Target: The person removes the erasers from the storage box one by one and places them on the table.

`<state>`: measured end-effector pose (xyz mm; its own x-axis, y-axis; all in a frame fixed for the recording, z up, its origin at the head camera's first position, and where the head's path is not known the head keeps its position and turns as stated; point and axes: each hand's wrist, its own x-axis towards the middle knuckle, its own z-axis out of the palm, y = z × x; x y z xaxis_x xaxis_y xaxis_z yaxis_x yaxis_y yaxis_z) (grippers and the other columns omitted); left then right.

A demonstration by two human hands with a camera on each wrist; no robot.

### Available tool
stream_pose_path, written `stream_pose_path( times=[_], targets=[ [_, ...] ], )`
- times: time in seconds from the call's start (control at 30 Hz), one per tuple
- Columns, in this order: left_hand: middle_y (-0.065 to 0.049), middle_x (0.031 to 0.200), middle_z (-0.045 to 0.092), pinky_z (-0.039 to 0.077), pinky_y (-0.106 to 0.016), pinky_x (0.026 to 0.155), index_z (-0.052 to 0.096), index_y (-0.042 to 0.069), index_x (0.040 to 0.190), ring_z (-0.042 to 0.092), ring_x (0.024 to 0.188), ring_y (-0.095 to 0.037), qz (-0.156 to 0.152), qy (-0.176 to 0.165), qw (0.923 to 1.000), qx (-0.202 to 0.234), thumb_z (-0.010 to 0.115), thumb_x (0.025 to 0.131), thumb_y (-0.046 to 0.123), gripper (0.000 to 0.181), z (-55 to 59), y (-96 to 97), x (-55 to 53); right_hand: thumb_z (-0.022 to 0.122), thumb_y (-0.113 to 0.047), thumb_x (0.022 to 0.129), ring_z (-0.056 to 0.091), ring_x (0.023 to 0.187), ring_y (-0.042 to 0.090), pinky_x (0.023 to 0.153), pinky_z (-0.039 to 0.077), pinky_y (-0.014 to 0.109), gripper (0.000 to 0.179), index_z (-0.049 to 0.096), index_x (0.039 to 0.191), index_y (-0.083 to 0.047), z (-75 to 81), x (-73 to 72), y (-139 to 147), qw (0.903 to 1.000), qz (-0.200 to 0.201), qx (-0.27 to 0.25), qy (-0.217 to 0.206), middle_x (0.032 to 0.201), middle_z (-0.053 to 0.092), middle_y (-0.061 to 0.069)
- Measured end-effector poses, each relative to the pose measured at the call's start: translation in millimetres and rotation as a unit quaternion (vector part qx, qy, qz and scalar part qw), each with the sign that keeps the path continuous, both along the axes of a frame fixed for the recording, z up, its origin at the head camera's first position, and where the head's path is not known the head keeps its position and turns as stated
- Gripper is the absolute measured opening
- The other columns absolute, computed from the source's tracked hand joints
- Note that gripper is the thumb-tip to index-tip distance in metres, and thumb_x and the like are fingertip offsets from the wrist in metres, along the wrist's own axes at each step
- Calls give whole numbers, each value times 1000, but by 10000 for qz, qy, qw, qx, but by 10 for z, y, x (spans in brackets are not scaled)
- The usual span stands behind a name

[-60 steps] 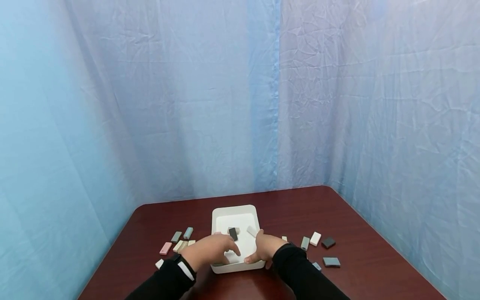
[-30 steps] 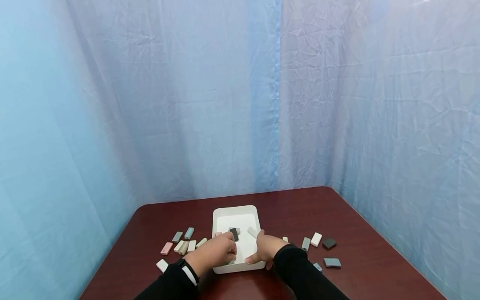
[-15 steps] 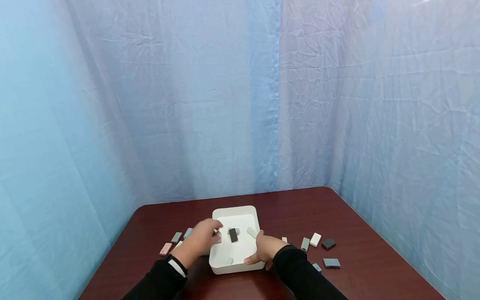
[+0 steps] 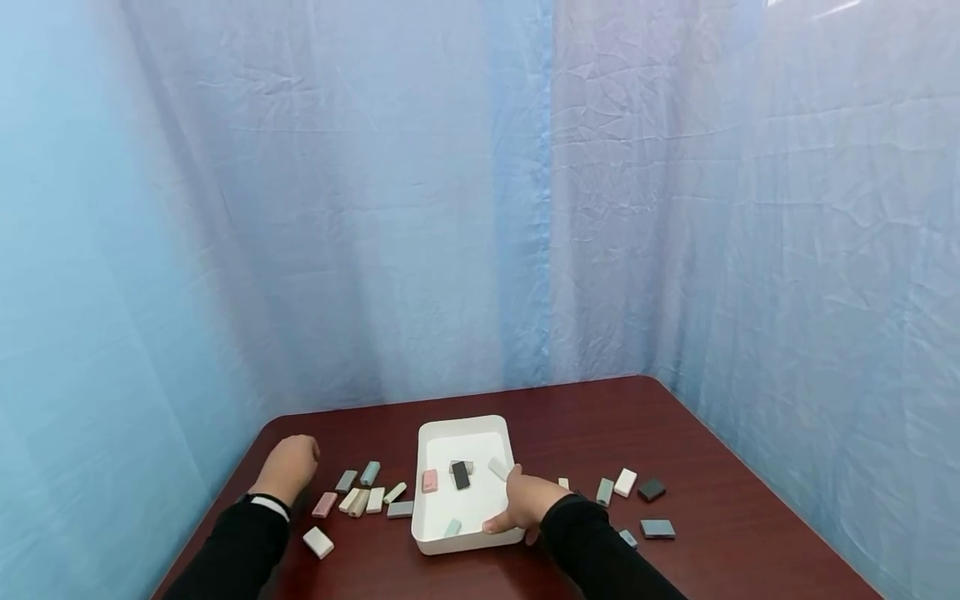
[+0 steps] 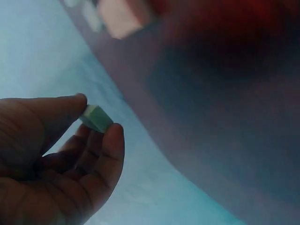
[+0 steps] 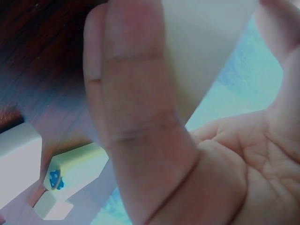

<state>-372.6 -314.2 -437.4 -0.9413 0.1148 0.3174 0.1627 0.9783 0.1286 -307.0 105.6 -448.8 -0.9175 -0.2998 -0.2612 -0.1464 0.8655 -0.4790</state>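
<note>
My left hand is raised over the far left of the table, beyond the loose blocks. In the left wrist view, its thumb and fingers pinch a small pale green block. My right hand grips the right wall of a white tray, thumb inside and fingers outside. The tray holds a pink block, a black block lying across a pale grey one, a white block by the right wall, and a pale green block near the front.
Left of the tray lie several loose blocks, among them a pink block, a white block and a grey block. On the right are several more, including a black block and a blue-grey block. Blue curtains surround the table.
My left hand has moved from inside the tray, past its left wall, out to the far left of the table. My right hand has kept its grip on the tray.
</note>
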Motion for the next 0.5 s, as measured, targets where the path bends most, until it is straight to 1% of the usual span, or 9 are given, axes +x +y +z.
stream_pose_path(
  times=[0.07,0.13,0.23,0.33,0.4,0.5],
  targets=[
    [-11,78,65,51,-48,68,66,1,78,60,72,-28,75,-238,9997,-40,61,80,-9,12,-47,-61,31,74,-54,81,63,52,22,65,49,35,112,11,151,6,-14,11,-5,10000,-17,-18,-45,65,64,9],
    [-11,77,64,52,-47,67,65,1,78,60,71,-28,89,-415,9991,-56,61,80,-9,11,-81,-74,54,74,-54,81,63,52,22,63,48,34,112,11,151,6,-25,14,-8,10000,-43,-16,-25,65,64,9],
    [-8,74,62,51,-43,64,64,2,78,58,67,-24,110,-794,9966,-177,64,80,-8,10,-117,-48,84,74,-54,81,63,52,23,61,49,34,112,11,151,6,-32,16,-12,10000,-50,-21,38,65,63,10],
    [-7,72,60,49,-40,62,62,4,75,53,64,-21,135,-1092,9934,-328,65,80,-8,13,-136,0,99,74,-54,81,64,52,23,60,49,34,112,12,151,7,-37,6,-14,10000,-33,-18,65,66,63,10],
    [-7,74,61,49,-40,63,62,4,77,54,66,-20,105,-1153,9923,-435,64,81,-8,14,-146,27,97,74,-54,81,64,53,24,60,49,34,113,12,151,7,-44,1,-13,10000,-30,-17,50,66,63,10],
    [-9,78,63,51,-42,68,64,4,80,58,71,-21,90,-1154,9918,-549,63,82,-9,13,-161,46,77,74,-54,80,64,53,24,60,48,34,113,12,151,8,-47,2,-8,10000,-43,-22,39,65,64,11]
  ],
)
